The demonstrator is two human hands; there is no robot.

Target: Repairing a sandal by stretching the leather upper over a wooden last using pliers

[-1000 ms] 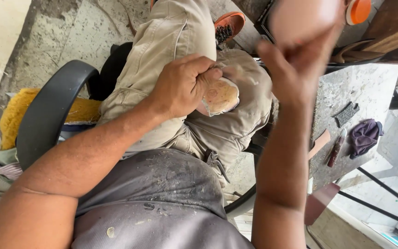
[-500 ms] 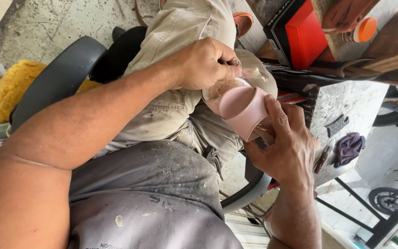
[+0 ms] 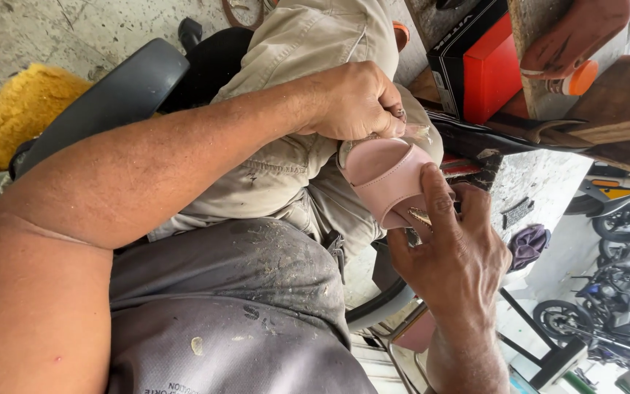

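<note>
Head view, catalogued left to right. Yellow fluffy cloth or fleece pad (image 3: 16, 109) at the far left on the concrete floor; beside it the dark curved plastic armrest of a chair (image 3: 111, 95). Beige cotton trousers (image 3: 293, 146) over a raised knee fill the centre, with a dust-flecked grey shirt (image 3: 242, 292) below. Left hand (image 3: 351, 102): fingers curled tight into a fist at the upper edge of the work piece, pinching or pressing it against the knee; whether a small tool sits inside the fist cannot be told. Work piece: pale pink leather sandal upper with a broad smooth strap (image 3: 388, 175), resting on the knee between the two hands, its strap domed, clean and unmarked; a ragged lighter edge shows at the top by the left fist, and a small metallic or woven detail peeks out at the lower edge. Right hand (image 3: 461, 255): fingers partly spread, thumb laid flat on the strap, remaining fingers cupping the piece from beneath. Progress, as a judgement: strap appears formed and attached, edge work at the top seems in hand, and no finished sole is visible, so assembly likely remains incomplete. Further right: black-and-red cardboard box (image 3: 486, 66), purple crumpled rag (image 3: 530, 244), parked motorcycles (image 3: 607, 321) beyond.
</note>
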